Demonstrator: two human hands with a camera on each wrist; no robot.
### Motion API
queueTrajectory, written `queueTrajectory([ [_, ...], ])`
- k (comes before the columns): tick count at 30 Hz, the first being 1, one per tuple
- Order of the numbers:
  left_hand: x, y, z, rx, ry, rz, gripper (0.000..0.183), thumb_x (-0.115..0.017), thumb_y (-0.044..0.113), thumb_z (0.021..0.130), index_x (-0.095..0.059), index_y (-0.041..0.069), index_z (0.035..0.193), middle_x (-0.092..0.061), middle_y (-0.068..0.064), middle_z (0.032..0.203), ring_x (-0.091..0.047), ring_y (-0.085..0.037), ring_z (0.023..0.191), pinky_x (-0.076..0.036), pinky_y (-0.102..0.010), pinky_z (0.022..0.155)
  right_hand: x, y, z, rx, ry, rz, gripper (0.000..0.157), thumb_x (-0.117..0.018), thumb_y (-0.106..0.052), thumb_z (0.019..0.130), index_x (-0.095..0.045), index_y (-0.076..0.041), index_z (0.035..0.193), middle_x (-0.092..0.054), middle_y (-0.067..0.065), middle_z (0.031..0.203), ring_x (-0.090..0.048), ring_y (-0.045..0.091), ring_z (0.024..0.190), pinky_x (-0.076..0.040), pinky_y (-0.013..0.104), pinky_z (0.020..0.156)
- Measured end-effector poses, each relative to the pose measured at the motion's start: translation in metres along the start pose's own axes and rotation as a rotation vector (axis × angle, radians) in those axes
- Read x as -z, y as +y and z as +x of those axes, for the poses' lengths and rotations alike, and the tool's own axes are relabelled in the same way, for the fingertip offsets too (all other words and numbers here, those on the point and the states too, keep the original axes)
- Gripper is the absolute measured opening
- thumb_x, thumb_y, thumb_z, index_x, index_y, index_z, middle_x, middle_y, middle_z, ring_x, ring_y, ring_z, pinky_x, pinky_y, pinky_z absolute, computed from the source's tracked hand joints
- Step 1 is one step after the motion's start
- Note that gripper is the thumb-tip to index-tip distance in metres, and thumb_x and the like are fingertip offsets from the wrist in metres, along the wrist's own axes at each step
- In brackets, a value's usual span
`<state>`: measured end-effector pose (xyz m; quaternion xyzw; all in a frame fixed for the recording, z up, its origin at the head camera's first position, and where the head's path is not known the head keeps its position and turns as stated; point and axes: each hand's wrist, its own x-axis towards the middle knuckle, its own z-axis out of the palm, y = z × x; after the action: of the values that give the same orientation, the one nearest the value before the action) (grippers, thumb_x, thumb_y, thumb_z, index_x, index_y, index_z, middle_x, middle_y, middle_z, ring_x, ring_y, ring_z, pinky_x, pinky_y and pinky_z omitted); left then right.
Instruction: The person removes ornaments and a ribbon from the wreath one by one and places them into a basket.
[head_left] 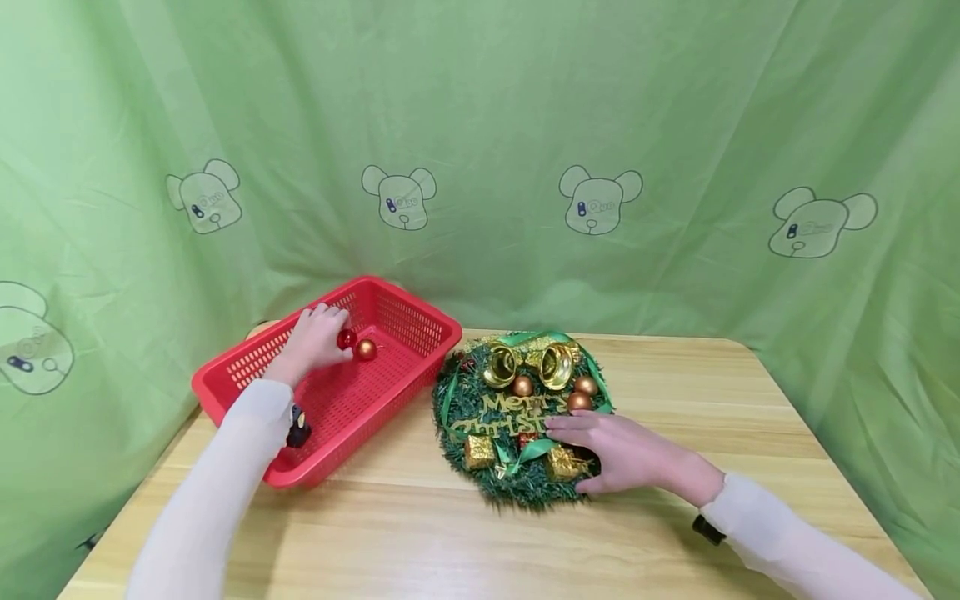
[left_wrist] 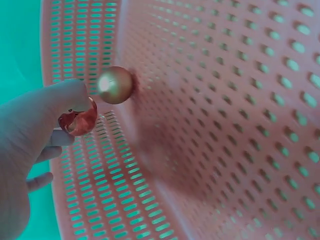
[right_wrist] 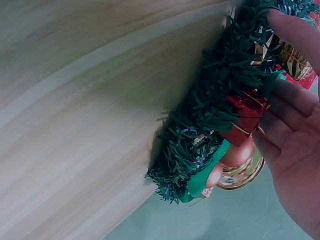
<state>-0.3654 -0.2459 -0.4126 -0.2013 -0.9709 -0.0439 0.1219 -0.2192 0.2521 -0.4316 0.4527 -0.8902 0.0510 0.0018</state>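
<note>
My left hand (head_left: 318,336) is inside the red basket (head_left: 341,446) and pinches a shiny red Christmas ball (left_wrist: 81,121) between thumb and fingers. A gold ball (head_left: 366,349) lies close beside it in the basket. On the table lies a green Christmas wreath (head_left: 461,467) with gold bells (head_left: 556,367), copper balls (head_left: 522,386), gold gift boxes (head_left: 478,452) and gold "Merry Christmas" lettering (head_left: 491,427). My right hand (head_left: 622,452) rests at the wreath's right edge, its fingers extended over the front decorations. A red gift box (right_wrist: 245,116) shows near these fingers in the right wrist view.
The wooden table (head_left: 420,533) carries the basket at left and the wreath right of it. A green curtain (head_left: 495,100) with printed bear heads hangs behind and along the sides. A small black object (head_left: 298,429) shows at my left wrist, over the basket.
</note>
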Motion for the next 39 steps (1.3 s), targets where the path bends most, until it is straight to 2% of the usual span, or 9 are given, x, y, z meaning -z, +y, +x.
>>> queueTrajectory([
  [9, -0.007, 0.002, -0.002, -0.03, -0.006, 0.094, 0.058, -0.08, 0.027, 0.076, -0.062, -0.007, 0.119, -0.062, -0.025, 0.118, -0.052, -0.041, 0.112, -0.043, -0.06, 0.097, 0.001, -0.001, 0.0, -0.006, 0.003, 0.013, 0.077, -0.087, -0.037, 0.073, -0.061, -0.004, 0.138, -0.056, 0.015, 0.148, -0.058, 0.04, 0.131, -0.048, 0.055, 0.106],
  [17, -0.01, 0.001, -0.003, -0.01, -0.082, 0.12, 0.066, -0.078, 0.031, 0.081, -0.058, -0.007, 0.131, -0.061, -0.027, 0.128, -0.051, -0.044, 0.121, -0.041, -0.061, 0.103, 0.001, 0.0, 0.0, -0.008, 0.0, 0.008, 0.077, -0.087, -0.038, 0.074, -0.061, -0.005, 0.139, -0.056, 0.015, 0.148, -0.058, 0.038, 0.131, -0.048, 0.054, 0.106],
  [25, -0.017, 0.0, -0.003, -0.021, -0.092, 0.137, 0.065, -0.077, 0.03, 0.081, -0.058, -0.007, 0.13, -0.061, -0.027, 0.127, -0.051, -0.046, 0.121, -0.041, -0.063, 0.103, 0.0, 0.001, 0.001, -0.001, 0.003, 0.008, 0.079, -0.087, -0.038, 0.074, -0.06, -0.004, 0.14, -0.055, 0.015, 0.149, -0.057, 0.04, 0.132, -0.048, 0.055, 0.106],
  [39, -0.018, 0.001, -0.006, 0.023, -0.161, 0.107, 0.067, -0.077, 0.029, 0.084, -0.056, -0.007, 0.137, -0.059, -0.028, 0.133, -0.049, -0.047, 0.127, -0.037, -0.065, 0.109, 0.0, 0.0, -0.001, -0.008, 0.004, 0.005, 0.079, -0.086, -0.039, 0.074, -0.06, -0.005, 0.14, -0.055, 0.015, 0.15, -0.057, 0.039, 0.132, -0.048, 0.055, 0.106],
])
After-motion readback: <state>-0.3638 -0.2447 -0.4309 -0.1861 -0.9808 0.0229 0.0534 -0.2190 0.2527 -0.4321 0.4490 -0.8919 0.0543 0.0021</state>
